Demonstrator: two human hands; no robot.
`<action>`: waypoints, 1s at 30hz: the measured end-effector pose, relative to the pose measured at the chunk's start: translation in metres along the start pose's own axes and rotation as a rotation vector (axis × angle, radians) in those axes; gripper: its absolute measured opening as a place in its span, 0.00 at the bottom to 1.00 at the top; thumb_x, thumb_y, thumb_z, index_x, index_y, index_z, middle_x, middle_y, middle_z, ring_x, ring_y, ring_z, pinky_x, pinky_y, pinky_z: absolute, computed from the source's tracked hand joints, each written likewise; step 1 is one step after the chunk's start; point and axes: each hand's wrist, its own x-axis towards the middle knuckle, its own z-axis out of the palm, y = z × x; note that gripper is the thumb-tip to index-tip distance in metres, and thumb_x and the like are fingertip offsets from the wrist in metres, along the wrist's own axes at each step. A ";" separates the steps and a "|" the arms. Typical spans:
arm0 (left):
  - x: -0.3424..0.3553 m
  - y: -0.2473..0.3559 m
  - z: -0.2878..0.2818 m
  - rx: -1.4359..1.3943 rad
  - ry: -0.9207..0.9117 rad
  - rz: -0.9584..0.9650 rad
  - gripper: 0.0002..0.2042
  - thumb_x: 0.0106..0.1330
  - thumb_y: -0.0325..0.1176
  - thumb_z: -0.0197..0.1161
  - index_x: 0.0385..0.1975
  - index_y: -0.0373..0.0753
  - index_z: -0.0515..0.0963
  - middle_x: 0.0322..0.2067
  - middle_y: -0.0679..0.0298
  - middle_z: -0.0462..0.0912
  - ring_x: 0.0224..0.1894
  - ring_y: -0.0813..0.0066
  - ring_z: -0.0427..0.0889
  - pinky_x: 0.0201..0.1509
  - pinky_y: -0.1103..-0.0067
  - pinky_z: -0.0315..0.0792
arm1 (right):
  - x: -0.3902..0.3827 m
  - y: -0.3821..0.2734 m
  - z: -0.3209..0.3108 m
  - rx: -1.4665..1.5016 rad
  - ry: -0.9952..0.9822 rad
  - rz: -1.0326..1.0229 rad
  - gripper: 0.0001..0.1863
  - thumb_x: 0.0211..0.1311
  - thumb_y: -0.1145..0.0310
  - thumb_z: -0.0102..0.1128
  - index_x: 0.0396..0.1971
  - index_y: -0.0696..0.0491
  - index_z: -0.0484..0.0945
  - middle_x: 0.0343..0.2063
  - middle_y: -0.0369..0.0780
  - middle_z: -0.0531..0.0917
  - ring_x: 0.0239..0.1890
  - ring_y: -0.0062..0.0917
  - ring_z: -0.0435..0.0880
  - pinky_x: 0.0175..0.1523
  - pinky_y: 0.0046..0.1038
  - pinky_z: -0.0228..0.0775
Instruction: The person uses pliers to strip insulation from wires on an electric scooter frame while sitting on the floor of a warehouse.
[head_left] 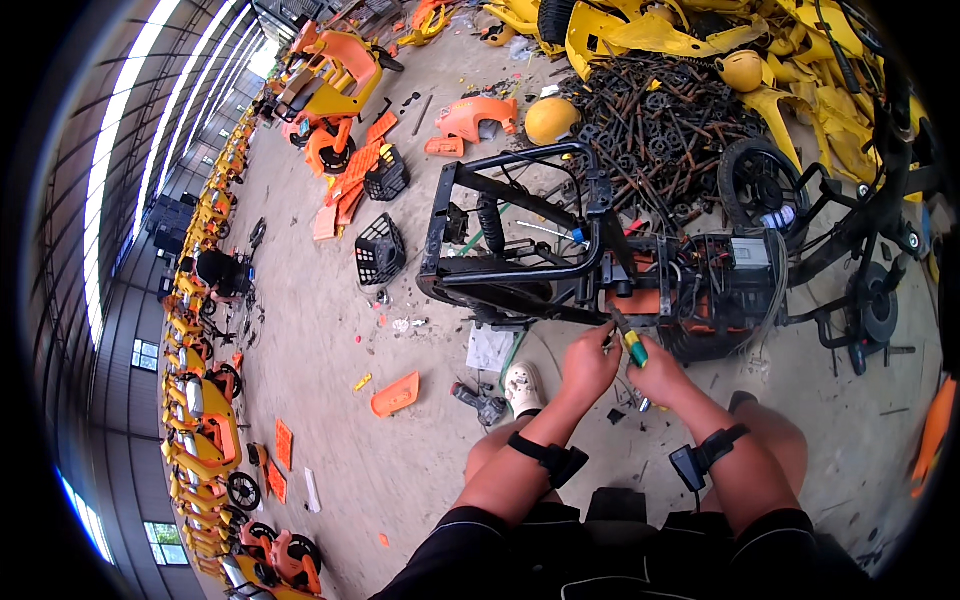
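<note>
A stripped black scooter frame [530, 285] lies across the floor in front of me, its wiring and a silver box [748, 253] exposed. My right hand [657, 374] is closed around pliers with green-and-yellow grips [635, 347], whose grey jaws point up at the frame's lower edge. Right beside it, my left hand [590, 362] is closed, fingertips pinched together near the jaws. What those fingertips hold is too small to make out. Just beyond both hands sits an orange panel [640, 301] inside the frame. Each forearm wears a black strap with a small device.
A cordless power tool [480, 403] lies by my left shoe, near an orange cover [396, 394]. Black baskets [380, 250] rest farther left. Behind the frame rises a heap of dark metal parts [650, 135] beside yellow body panels [830, 110]. Yellow scooters [205, 400] line the left wall.
</note>
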 end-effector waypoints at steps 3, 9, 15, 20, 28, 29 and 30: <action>-0.001 -0.002 0.000 -0.040 -0.013 -0.011 0.16 0.65 0.35 0.63 0.49 0.34 0.83 0.40 0.43 0.85 0.42 0.46 0.86 0.45 0.65 0.79 | -0.004 0.001 -0.002 -0.011 0.021 -0.029 0.23 0.59 0.65 0.59 0.54 0.55 0.71 0.40 0.56 0.83 0.45 0.55 0.82 0.48 0.46 0.75; -0.006 -0.005 0.000 -0.113 -0.030 -0.057 0.15 0.65 0.34 0.64 0.47 0.33 0.81 0.38 0.44 0.86 0.40 0.47 0.86 0.43 0.64 0.79 | -0.008 0.002 0.003 -0.046 0.002 -0.002 0.22 0.60 0.64 0.58 0.52 0.56 0.72 0.40 0.57 0.83 0.46 0.55 0.82 0.49 0.47 0.74; -0.010 -0.004 -0.003 -0.081 -0.024 -0.130 0.12 0.65 0.34 0.65 0.42 0.32 0.81 0.36 0.45 0.86 0.39 0.46 0.86 0.42 0.64 0.79 | -0.014 0.006 0.015 -0.043 -0.050 0.049 0.20 0.61 0.62 0.58 0.50 0.57 0.72 0.41 0.58 0.83 0.47 0.56 0.81 0.51 0.48 0.73; -0.012 -0.005 -0.008 -0.076 -0.016 -0.115 0.12 0.65 0.34 0.65 0.41 0.33 0.80 0.35 0.46 0.86 0.38 0.47 0.86 0.42 0.64 0.78 | -0.017 -0.006 0.012 -0.068 -0.048 0.052 0.20 0.61 0.61 0.58 0.47 0.57 0.72 0.41 0.59 0.82 0.48 0.57 0.80 0.51 0.49 0.73; -0.018 -0.002 -0.014 -0.183 -0.026 -0.171 0.12 0.66 0.33 0.65 0.43 0.33 0.77 0.34 0.47 0.86 0.37 0.50 0.87 0.41 0.66 0.78 | -0.023 -0.007 0.015 -0.096 0.003 -0.017 0.20 0.62 0.59 0.60 0.47 0.57 0.72 0.38 0.58 0.84 0.44 0.57 0.81 0.49 0.50 0.74; -0.019 -0.002 -0.014 -0.206 -0.037 -0.191 0.11 0.66 0.33 0.65 0.42 0.33 0.77 0.34 0.47 0.86 0.37 0.51 0.87 0.41 0.66 0.78 | -0.024 -0.006 0.014 -0.102 0.000 -0.015 0.20 0.62 0.59 0.60 0.47 0.57 0.72 0.37 0.58 0.84 0.44 0.57 0.81 0.49 0.50 0.74; -0.020 -0.003 -0.014 -0.199 -0.038 -0.173 0.11 0.66 0.33 0.65 0.42 0.33 0.77 0.34 0.48 0.86 0.37 0.51 0.87 0.41 0.67 0.78 | -0.025 -0.005 0.015 -0.116 0.013 -0.025 0.21 0.62 0.58 0.60 0.47 0.57 0.72 0.37 0.58 0.84 0.44 0.57 0.81 0.48 0.50 0.74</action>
